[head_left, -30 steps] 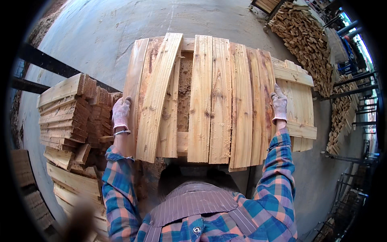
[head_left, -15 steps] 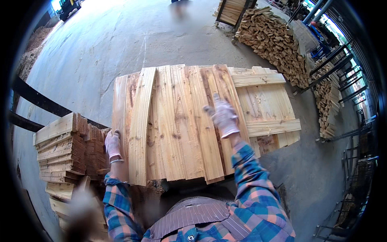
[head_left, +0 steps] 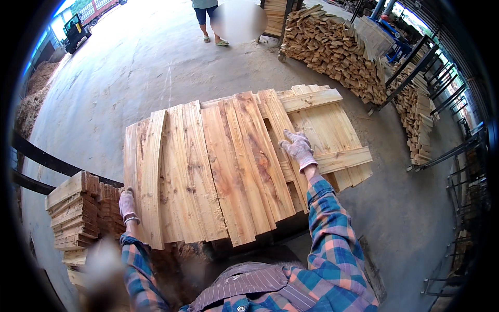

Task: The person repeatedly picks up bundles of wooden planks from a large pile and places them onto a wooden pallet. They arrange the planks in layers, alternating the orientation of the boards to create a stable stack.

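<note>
Pale wooden boards (head_left: 182, 171) lie side by side, upright in view, across a wider layer of planks. My left hand (head_left: 127, 204), in a light knitted glove, is closed at the outer edge of the leftmost board (head_left: 132, 156). My gloved right hand (head_left: 299, 149) has its fingers bent over the right edge of a narrow board (head_left: 280, 122) at the row's right end. A gap separates that board from the reddish-brown board (head_left: 252, 140) to its left. Crosswise slats (head_left: 314, 100) lie on the planks at the right. The undersides of my fingers are hidden.
A stack of short boards (head_left: 78, 208) stands at the left beside dark metal bars (head_left: 52, 156). Large piles of wood pieces (head_left: 332, 57) lie far right near a metal rack. Someone in sandals (head_left: 208, 21) stands ahead; a forklift (head_left: 75, 34) is far left.
The view has shifted. My right hand has gone from spread over the boards to bent at the narrow board's edge, and a gap shows beside that board. My left hand stays at the left edge.
</note>
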Demonstrator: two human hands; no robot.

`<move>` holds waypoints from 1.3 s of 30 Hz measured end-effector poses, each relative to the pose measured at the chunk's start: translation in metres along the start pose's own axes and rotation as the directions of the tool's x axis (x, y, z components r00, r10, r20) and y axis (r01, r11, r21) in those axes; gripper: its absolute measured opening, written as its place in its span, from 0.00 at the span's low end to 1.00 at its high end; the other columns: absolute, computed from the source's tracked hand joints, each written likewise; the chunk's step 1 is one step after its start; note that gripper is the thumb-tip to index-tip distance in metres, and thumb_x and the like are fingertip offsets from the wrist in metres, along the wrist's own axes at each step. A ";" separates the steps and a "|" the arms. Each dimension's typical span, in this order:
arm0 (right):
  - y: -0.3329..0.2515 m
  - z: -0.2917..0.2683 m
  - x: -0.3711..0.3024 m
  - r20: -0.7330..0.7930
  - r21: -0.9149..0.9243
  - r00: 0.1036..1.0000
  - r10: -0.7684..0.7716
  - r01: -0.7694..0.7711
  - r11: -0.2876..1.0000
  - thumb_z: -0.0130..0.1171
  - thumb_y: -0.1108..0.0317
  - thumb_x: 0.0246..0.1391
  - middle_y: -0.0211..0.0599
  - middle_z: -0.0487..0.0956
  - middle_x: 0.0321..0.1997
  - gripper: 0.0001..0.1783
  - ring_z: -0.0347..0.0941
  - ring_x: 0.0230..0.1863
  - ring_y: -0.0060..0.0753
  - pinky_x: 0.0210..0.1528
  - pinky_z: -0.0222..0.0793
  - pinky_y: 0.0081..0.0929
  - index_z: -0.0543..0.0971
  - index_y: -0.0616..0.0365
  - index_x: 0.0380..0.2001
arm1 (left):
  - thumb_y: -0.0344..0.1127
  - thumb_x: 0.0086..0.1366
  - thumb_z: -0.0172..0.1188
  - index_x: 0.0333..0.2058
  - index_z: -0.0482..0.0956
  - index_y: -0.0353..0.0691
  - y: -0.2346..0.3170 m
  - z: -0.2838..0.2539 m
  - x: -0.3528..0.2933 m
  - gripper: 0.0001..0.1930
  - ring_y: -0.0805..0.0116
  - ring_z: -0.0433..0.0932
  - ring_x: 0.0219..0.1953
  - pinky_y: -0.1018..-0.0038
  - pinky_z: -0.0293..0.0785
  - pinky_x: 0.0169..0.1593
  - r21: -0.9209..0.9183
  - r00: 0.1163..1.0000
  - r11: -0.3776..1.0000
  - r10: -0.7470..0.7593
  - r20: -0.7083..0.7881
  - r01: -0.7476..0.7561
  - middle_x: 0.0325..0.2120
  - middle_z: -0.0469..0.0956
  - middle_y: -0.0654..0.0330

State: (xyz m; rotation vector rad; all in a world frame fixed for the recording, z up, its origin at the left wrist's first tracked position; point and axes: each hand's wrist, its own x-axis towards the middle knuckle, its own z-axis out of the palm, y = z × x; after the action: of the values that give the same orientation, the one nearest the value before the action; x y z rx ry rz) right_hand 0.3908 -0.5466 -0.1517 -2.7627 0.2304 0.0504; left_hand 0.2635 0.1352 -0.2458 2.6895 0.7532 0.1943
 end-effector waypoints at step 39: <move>0.013 0.025 0.048 0.047 0.716 0.970 -0.237 0.133 0.686 0.53 0.78 0.52 0.40 0.81 0.50 0.26 0.74 0.32 0.17 0.35 0.71 0.18 0.76 0.50 0.55 | 0.32 0.54 0.71 0.61 0.61 0.29 0.486 -0.026 -0.247 0.39 0.77 0.75 0.32 0.81 0.72 0.34 -0.905 0.939 0.288 0.046 0.341 0.314 0.36 0.75 0.60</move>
State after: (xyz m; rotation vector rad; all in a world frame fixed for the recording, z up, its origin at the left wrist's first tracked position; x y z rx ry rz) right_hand 0.4357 -0.5573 -0.1827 -1.9722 -0.0706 0.0780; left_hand 0.2806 -0.3768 -0.0575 1.3896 0.4899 0.1136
